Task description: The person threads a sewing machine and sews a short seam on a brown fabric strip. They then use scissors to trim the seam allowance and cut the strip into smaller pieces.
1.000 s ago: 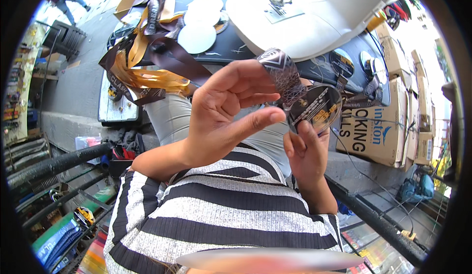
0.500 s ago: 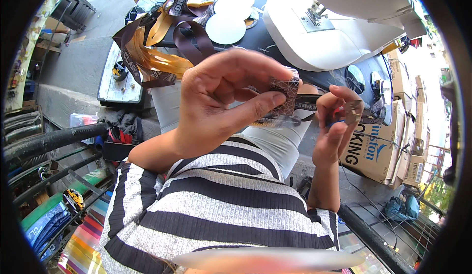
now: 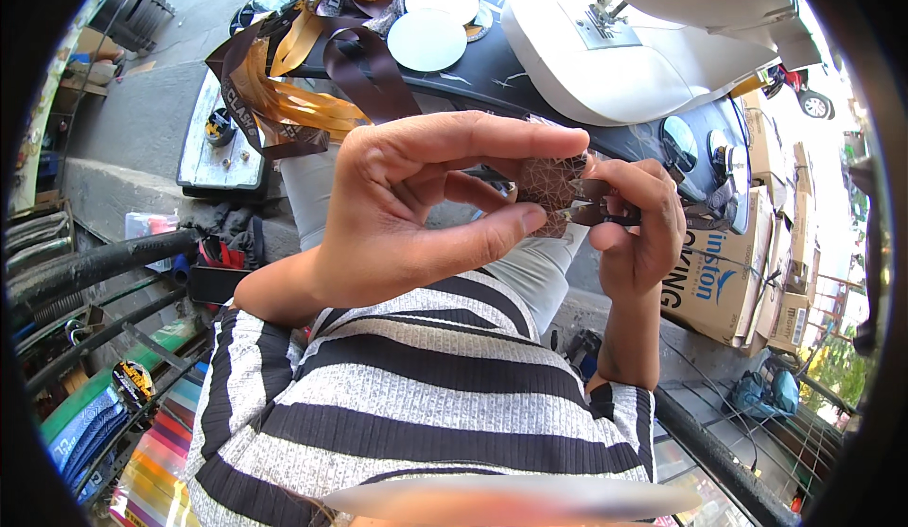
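Note:
My left hand (image 3: pixel 416 210) is raised before my chest, pinching a folded brown ribbon (image 3: pixel 550 196) with a pale web of lines between thumb and fingertips. Close against the ribbon's right edge is my right hand (image 3: pixel 643 219), fingers curled and thumb pressed in. A small dark piece (image 3: pixel 596 213) with a pale pointed gap shows between its fingertips. Whether that is more ribbon or a small tool, I cannot tell.
A white sewing machine (image 3: pixel 605 59) stands on the dark table ahead. To its left lie brown ribbons (image 3: pixel 364 59), gold ribbons (image 3: pixel 293 101) and round white discs (image 3: pixel 427 40). Cardboard boxes (image 3: pixel 719 281) are stacked at right; a black metal bar (image 3: pixel 104 262) runs at left.
My right hand has moved left, up against the folded ribbon, its fingers closing in. The lettered ribbon stretch between the hands no longer shows. My left hand keeps its pinch.

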Demonstrator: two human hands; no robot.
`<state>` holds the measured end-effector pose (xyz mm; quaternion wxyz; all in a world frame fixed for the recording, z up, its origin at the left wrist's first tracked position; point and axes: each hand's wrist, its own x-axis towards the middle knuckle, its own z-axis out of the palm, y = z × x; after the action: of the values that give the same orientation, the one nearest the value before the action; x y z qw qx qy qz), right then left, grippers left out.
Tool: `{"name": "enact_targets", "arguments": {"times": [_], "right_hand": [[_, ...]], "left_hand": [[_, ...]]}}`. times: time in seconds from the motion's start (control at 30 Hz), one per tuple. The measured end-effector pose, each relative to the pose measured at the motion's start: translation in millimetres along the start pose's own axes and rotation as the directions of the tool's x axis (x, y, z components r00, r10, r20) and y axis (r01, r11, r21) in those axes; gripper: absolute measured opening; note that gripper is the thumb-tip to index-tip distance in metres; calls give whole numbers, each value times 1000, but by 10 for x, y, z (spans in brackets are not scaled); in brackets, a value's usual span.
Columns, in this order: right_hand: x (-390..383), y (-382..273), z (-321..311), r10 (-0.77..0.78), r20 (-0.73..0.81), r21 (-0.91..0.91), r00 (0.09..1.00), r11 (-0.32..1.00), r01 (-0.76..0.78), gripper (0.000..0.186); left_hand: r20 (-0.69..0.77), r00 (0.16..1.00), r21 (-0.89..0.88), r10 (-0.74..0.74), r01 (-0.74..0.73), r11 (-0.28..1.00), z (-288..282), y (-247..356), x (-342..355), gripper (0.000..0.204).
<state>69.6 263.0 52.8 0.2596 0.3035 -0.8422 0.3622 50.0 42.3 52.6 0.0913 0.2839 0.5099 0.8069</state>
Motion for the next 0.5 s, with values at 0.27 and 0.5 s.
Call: {"name": "enact_targets", "arguments": {"times": [0.27,0.5], "right_hand": [[19,5,-78,-105,14,-153,994,983,106,49],[39,2,-125,-108,38,-163,993,980,113,49]], "left_hand": [[41,999,35,-3,2,999,-30,13,-1,48],[67,998,40,-10,7,999,-20,13,6,49]]}}
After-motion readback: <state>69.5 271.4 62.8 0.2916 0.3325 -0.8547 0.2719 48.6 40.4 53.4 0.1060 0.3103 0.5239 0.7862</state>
